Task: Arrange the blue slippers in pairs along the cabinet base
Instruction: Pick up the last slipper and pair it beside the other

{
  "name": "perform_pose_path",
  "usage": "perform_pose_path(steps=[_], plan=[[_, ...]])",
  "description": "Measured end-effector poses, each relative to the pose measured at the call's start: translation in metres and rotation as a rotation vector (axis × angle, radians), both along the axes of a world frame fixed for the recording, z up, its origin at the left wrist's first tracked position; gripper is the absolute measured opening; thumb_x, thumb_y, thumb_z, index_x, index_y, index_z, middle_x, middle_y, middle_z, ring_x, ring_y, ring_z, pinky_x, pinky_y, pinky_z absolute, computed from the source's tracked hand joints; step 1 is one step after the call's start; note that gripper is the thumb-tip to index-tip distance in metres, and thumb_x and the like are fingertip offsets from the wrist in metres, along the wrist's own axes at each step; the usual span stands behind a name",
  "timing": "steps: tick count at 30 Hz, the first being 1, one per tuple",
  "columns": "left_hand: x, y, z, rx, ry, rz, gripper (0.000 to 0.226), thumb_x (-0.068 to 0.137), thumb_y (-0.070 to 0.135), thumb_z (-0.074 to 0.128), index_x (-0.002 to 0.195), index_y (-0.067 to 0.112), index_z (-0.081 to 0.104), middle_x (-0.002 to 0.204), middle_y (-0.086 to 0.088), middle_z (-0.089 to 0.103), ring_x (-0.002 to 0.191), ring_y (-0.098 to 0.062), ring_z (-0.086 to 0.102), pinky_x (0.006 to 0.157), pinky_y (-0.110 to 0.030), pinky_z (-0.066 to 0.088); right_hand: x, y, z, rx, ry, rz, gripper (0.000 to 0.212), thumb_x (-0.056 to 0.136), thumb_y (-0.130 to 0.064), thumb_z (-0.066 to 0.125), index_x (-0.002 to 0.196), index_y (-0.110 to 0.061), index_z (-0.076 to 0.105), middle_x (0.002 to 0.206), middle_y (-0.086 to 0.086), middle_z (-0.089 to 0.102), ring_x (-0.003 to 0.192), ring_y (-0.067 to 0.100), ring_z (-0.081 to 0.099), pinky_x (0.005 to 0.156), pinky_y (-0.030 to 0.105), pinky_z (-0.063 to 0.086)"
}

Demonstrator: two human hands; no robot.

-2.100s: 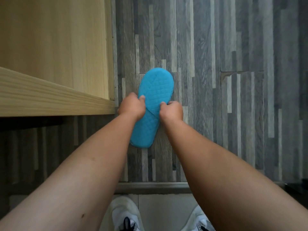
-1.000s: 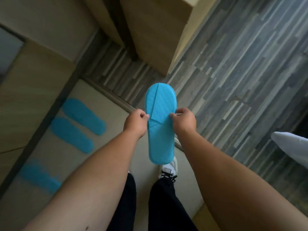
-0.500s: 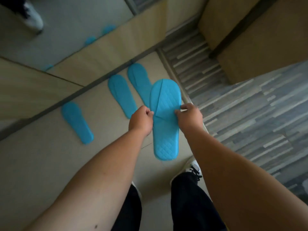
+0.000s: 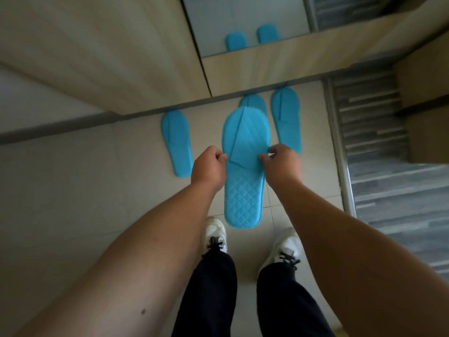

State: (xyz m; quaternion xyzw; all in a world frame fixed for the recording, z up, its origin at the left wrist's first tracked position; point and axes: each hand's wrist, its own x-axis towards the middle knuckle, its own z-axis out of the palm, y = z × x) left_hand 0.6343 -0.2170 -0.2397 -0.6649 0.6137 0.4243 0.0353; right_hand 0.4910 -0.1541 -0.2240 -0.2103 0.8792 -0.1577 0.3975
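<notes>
I hold a flat blue slipper (image 4: 245, 181) in the air in front of me, toe pointing at the cabinet. My left hand (image 4: 209, 167) pinches its left edge and my right hand (image 4: 281, 164) pinches its right edge. On the beige floor, toes against the wooden cabinet base (image 4: 255, 66), lie three more blue slippers: a single one on the left (image 4: 177, 142), one mostly hidden behind the held slipper (image 4: 252, 103), and one to the right (image 4: 286, 117).
A mirror panel (image 4: 243, 23) above the cabinet base reflects two slipper toes. A metal threshold strip (image 4: 340, 152) separates the beige floor from grey striped flooring (image 4: 393, 190) on the right. My white sneakers (image 4: 216, 233) stand just below the held slipper.
I lifted the slipper off the grey flooring and turned to face the cabinet. The three slippers on the floor now lie straight ahead, and the held one hangs over them.
</notes>
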Motion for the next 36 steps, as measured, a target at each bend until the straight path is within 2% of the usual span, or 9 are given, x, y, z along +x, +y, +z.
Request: perform_pose_path(steps=[4, 11, 17, 22, 24, 30, 36], plan=[[0.036, -0.018, 0.003, -0.028, -0.011, 0.064, 0.019, 0.097, 0.027, 0.049, 0.095, 0.011, 0.061, 0.087, -0.001, 0.060, 0.083, -0.021, 0.055, 0.071, -0.030, 0.040, 0.033, -0.026, 0.005, -0.013, 0.005, 0.105, 0.038, 0.091, -0.029, 0.059, 0.124, -0.011, 0.060, 0.115, 0.009, 0.067, 0.106, 0.028, 0.061, 0.085, 0.036, 0.048], [0.098, -0.042, 0.010, -0.071, -0.014, 0.194, 0.018, 0.096, 0.024, 0.051, 0.093, 0.009, 0.060, 0.092, -0.009, 0.066, 0.087, -0.027, 0.060, 0.072, -0.031, 0.042, 0.084, -0.073, 0.012, -0.040, -0.011, 0.299, 0.039, 0.092, -0.031, 0.058, 0.126, -0.013, 0.059, 0.111, 0.008, 0.068, 0.101, 0.027, 0.062, 0.080, 0.035, 0.049], [0.163, -0.062, 0.011, -0.083, -0.066, 0.303, 0.017, 0.096, 0.025, 0.049, 0.093, 0.013, 0.060, 0.085, -0.001, 0.060, 0.079, -0.022, 0.055, 0.068, -0.028, 0.039, 0.149, -0.105, 0.014, -0.066, -0.030, 0.397, 0.037, 0.094, -0.029, 0.056, 0.127, -0.012, 0.058, 0.110, 0.007, 0.067, 0.096, 0.023, 0.062, 0.073, 0.032, 0.047], [0.213, -0.084, -0.003, -0.082, -0.037, 0.290, 0.016, 0.097, 0.025, 0.048, 0.088, 0.015, 0.056, 0.081, 0.000, 0.058, 0.075, -0.019, 0.054, 0.065, -0.028, 0.037, 0.200, -0.126, 0.003, -0.079, -0.017, 0.384, 0.035, 0.094, -0.026, 0.055, 0.125, -0.011, 0.058, 0.109, 0.007, 0.066, 0.087, 0.020, 0.059, 0.073, 0.032, 0.049], [0.232, -0.092, -0.013, -0.076, -0.023, 0.266, 0.016, 0.098, 0.025, 0.047, 0.089, 0.015, 0.056, 0.082, 0.000, 0.058, 0.074, -0.018, 0.053, 0.064, -0.027, 0.035, 0.221, -0.133, -0.006, -0.067, 0.002, 0.362, 0.034, 0.093, -0.025, 0.055, 0.124, -0.011, 0.059, 0.109, 0.006, 0.066, 0.087, 0.020, 0.059, 0.072, 0.031, 0.047], [0.290, -0.122, -0.062, -0.114, 0.050, 0.197, 0.017, 0.097, 0.024, 0.049, 0.092, 0.011, 0.059, 0.084, -0.001, 0.060, 0.078, -0.021, 0.055, 0.067, -0.030, 0.043, 0.281, -0.154, -0.058, -0.047, 0.021, 0.261, 0.035, 0.093, -0.025, 0.056, 0.124, -0.010, 0.060, 0.114, 0.009, 0.067, 0.100, 0.026, 0.063, 0.080, 0.033, 0.050], [0.324, -0.151, -0.147, -0.138, 0.046, 0.155, 0.018, 0.097, 0.023, 0.049, 0.089, 0.010, 0.059, 0.082, -0.003, 0.059, 0.077, -0.023, 0.056, 0.067, -0.032, 0.042, 0.318, -0.173, -0.140, -0.034, 0.040, 0.229, 0.033, 0.094, -0.025, 0.056, 0.124, -0.011, 0.060, 0.114, 0.009, 0.067, 0.106, 0.028, 0.060, 0.078, 0.030, 0.042]])
